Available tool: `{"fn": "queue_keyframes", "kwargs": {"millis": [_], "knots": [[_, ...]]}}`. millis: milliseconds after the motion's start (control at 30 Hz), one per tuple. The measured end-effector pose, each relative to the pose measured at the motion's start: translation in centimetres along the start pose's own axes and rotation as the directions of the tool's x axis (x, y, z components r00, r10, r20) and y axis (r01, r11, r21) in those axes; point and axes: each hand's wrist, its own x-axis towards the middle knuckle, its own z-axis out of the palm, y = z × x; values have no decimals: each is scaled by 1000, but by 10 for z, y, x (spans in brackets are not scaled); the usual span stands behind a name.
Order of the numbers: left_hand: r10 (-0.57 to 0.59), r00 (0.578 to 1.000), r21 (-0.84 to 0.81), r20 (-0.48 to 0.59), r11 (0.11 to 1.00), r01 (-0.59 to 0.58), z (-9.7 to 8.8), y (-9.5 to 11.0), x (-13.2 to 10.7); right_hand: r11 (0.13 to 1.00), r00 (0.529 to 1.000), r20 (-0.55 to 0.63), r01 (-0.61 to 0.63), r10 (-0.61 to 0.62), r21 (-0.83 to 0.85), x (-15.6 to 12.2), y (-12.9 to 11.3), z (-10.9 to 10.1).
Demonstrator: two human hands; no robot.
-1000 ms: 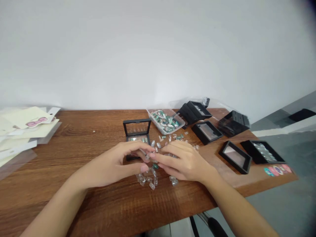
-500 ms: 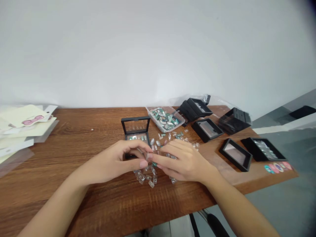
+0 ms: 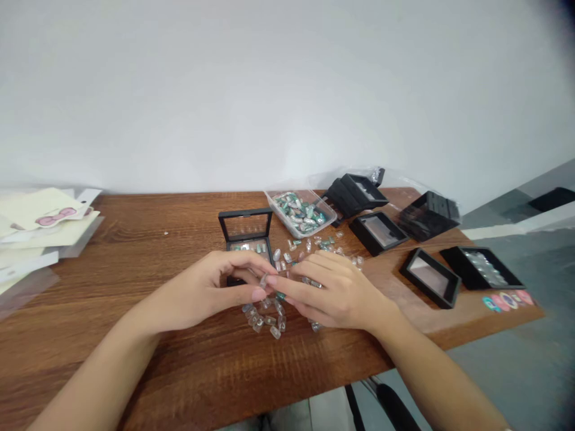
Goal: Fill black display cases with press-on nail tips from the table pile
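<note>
Both hands meet over the middle of the table. My left hand (image 3: 206, 296) pinches a small clear piece (image 3: 263, 280), shaped like a press-on nail, between thumb and fingers. Against the same piece press the fingertips of my right hand (image 3: 335, 292), closed on it from the other side. Just behind the left fingers stands a black display case (image 3: 245, 213) with its windowed lid up and a few green and silvery nails inside, its front hidden by the hand. Clear pieces (image 3: 275, 332) lie scattered below the hands, and several shiny nails (image 3: 287, 257) lie behind them.
Behind the case, a clear plastic tub (image 3: 333, 222) holds many green and silver nails. Black boxes (image 3: 375, 245) with windows, some in plastic wrap, stand to the right. Cards and papers (image 3: 67, 230) are stacked at the left. Round stickers (image 3: 507, 300) lie near the right edge.
The view has shifted slightly. Both hands stay together in nearly the same place, with the clear piece showing a little more between the fingertips.
</note>
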Motion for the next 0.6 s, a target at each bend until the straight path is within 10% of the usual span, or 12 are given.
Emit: {"fn": "queue_keyframes", "kwargs": {"millis": [400, 600], "knots": [[-46, 999, 20, -14, 999, 46, -3, 5, -3, 996, 999, -31, -34, 37, 87, 0, 6, -7], [-112, 993, 66, -44, 991, 114, -12, 6, -9, 936, 961, 27, -274, 275, 222, -7, 25, -16]]}}
